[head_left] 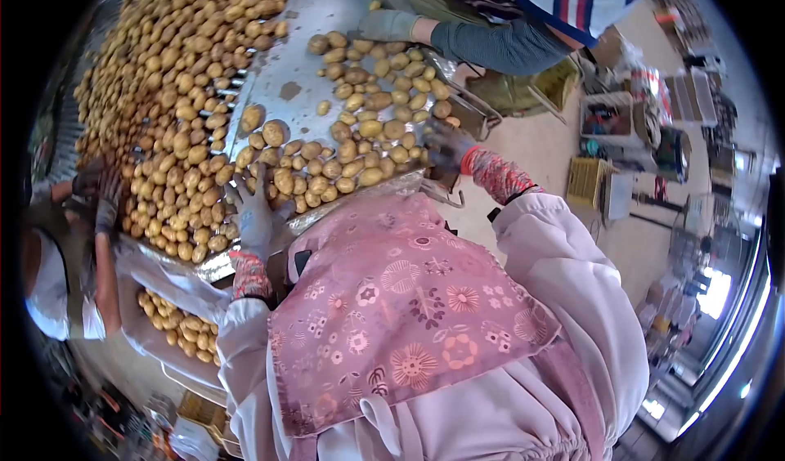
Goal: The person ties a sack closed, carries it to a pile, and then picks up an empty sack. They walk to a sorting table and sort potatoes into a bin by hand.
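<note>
Many yellow-brown potatoes (360,126) lie loose on a metal sorting table (298,48) in front of me. My left hand (255,209), in a grey glove with a red-and-white knitted cuff, rests at the near side among the potatoes. Its fingers are spread, with potatoes on both sides. In a darker grey glove, my right hand (448,148) is at the right edge of the table beside the outermost potatoes. Its fingers look stretched out and slightly blurred, and no potato shows in them.
More potatoes (176,52) cover a slatted conveyor at left. A lined container (135,334) below holds potatoes. One co-worker's gloved hand (388,26) touches the far table; another's gloved hands (105,195) are at left. A green sack (523,89) and crates (590,181) stand at right.
</note>
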{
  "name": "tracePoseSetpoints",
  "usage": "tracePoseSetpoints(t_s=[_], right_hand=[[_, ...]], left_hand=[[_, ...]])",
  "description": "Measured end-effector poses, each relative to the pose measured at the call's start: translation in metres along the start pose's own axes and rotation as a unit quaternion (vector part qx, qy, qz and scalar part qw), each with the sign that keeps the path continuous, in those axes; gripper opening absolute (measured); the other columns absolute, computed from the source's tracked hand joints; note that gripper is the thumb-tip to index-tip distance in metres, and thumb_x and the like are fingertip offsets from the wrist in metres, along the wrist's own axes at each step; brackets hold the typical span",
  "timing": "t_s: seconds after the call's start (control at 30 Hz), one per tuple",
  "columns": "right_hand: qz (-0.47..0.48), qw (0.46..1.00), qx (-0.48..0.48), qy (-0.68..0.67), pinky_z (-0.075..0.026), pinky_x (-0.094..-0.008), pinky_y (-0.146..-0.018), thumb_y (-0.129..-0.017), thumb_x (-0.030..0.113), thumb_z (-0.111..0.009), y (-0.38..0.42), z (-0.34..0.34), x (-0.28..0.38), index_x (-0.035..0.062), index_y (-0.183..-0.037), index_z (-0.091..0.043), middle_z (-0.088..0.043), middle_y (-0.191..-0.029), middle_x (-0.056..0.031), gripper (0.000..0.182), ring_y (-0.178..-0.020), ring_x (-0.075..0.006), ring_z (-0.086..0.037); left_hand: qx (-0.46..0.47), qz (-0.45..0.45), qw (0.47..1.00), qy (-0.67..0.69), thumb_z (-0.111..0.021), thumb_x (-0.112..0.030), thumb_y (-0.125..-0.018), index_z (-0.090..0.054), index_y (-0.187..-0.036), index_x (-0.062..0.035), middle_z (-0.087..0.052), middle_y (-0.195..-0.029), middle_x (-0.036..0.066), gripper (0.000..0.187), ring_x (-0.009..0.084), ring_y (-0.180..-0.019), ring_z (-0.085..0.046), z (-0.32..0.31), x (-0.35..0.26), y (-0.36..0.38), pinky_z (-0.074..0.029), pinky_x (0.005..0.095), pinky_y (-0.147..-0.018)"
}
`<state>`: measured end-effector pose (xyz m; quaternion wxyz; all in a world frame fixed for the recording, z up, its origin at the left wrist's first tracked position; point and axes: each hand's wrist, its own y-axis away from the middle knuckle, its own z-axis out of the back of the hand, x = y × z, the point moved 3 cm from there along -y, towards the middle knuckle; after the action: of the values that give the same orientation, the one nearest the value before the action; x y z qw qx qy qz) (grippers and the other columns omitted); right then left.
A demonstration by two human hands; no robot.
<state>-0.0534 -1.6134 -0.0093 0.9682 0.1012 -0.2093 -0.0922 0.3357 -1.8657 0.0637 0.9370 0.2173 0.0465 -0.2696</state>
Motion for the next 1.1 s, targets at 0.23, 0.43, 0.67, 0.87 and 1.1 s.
tracePoseSetpoints(t_s=[0.23,0.43,0.67,0.87,1.1], right_hand=[[-0.131,0.967,-0.136,-0.169,-0.051,-0.0349,-0.079,-0.094,0.025,-0.053,-0.017,0.074,-0.028,0.0053,-0.121,-0.062,-0.068,-0.097,-0.0087,0.035,-0.086,-0.0162,-0.06],[-0.079,0.928,-0.156,-0.33,-0.05,-0.0374,-0.07,-0.092,0.027,-0.057,-0.116,0.051,0.034,0.0026,-0.103,-0.065,-0.067,-0.086,-0.011,0.028,-0.074,-0.0228,-0.062],[0.127,0.985,-0.103,0.056,-0.032,-0.0582,-0.107,-0.075,0.051,-0.071,-0.089,0.018,0.097,0.0203,-0.132,-0.055,-0.041,-0.146,-0.0153,0.067,-0.135,-0.0462,-0.033],[0.018,0.943,-0.178,0.279,-0.036,-0.0471,-0.108,-0.073,0.053,-0.074,-0.095,0.041,-0.019,0.0129,-0.142,-0.046,-0.038,-0.149,-0.019,0.085,-0.136,-0.0368,-0.037],[-0.208,0.967,-0.147,0.012,-0.033,-0.0599,-0.105,-0.082,0.056,-0.063,-0.193,0.039,0.079,0.0167,-0.137,-0.049,-0.043,-0.138,-0.0211,0.069,-0.131,-0.0473,-0.036]], left_hand=[[0.096,-0.168,0.976,-0.101,-0.089,-0.025,-0.064,-0.009,-0.156,-0.027,-0.021,-0.154,0.031,0.122,0.052,-0.123,-0.046,0.011,-0.123,-0.071,-0.043,0.059,-0.098],[0.121,-0.366,0.902,0.196,-0.067,-0.035,-0.088,-0.035,-0.144,-0.0037,-0.049,-0.134,0.029,0.071,0.0425,-0.111,-0.058,-0.019,-0.17,-0.065,-0.048,0.0448,-0.094],[-0.216,-0.291,0.918,0.159,-0.067,-0.021,-0.088,-0.051,-0.131,-0.0026,-0.057,-0.125,0.023,0.05,0.0386,-0.119,-0.054,0.04,-0.027,-0.042,-0.043,0.0467,-0.101],[-0.398,0.183,0.895,0.083,-0.07,-0.041,-0.084,-0.039,-0.143,-0.0031,-0.038,-0.142,0.032,0.077,0.047,-0.13,-0.04,0.043,0.152,-0.004,-0.035,0.0498,-0.108],[-0.223,0.289,0.931,0.009,-0.065,-0.069,-0.077,-0.022,-0.154,-0.0167,-0.035,-0.144,0.034,0.103,0.0525,-0.132,-0.034,0.017,0.13,-0.049,-0.031,0.0537,-0.11]])
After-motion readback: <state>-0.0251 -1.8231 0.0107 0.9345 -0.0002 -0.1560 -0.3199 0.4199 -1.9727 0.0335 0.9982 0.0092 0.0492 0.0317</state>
